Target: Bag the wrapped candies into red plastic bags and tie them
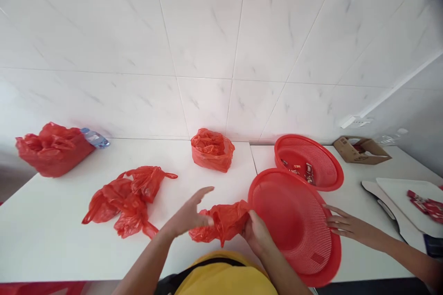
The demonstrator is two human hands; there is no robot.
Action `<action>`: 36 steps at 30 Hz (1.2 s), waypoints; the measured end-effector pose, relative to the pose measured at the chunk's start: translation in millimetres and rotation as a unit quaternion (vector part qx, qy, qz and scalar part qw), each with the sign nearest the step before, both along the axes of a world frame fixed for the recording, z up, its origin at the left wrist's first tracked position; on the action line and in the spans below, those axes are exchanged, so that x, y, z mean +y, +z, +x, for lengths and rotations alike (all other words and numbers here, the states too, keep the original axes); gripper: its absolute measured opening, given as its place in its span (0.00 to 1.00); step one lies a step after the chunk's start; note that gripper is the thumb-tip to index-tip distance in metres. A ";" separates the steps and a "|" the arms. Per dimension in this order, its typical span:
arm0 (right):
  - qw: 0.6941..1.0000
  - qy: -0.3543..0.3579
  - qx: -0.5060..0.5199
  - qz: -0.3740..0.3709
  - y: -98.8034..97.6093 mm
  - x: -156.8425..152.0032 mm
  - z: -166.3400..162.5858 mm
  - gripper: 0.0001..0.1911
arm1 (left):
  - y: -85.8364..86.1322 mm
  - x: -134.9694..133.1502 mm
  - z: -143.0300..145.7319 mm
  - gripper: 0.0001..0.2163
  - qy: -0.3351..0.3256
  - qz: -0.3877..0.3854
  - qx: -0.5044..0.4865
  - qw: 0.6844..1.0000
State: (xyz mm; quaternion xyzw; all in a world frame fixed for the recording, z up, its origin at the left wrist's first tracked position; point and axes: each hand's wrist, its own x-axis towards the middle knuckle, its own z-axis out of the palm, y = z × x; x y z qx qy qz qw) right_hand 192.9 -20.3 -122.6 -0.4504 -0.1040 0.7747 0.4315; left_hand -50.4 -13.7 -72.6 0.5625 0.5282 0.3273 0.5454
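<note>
My left hand and my right hand both grip a crumpled red plastic bag just above the white table's front edge. The left hand pinches the bag's left side with some fingers raised. The right hand pinches its right end, right beside the rim of a large red mesh basket that holds nothing.
Another person's hand touches that basket's right rim. Behind it a second red basket holds small packets. Loose red bags lie at left, filled red bags stand at the far left and back centre. A cardboard box and white trays sit at right.
</note>
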 end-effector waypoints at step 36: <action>0.373 0.142 -0.845 0.356 17.3 29.7 83.8 0.14 | 19.0 -16.3 42.0 0.08 -0.120 0.170 0.479 0.853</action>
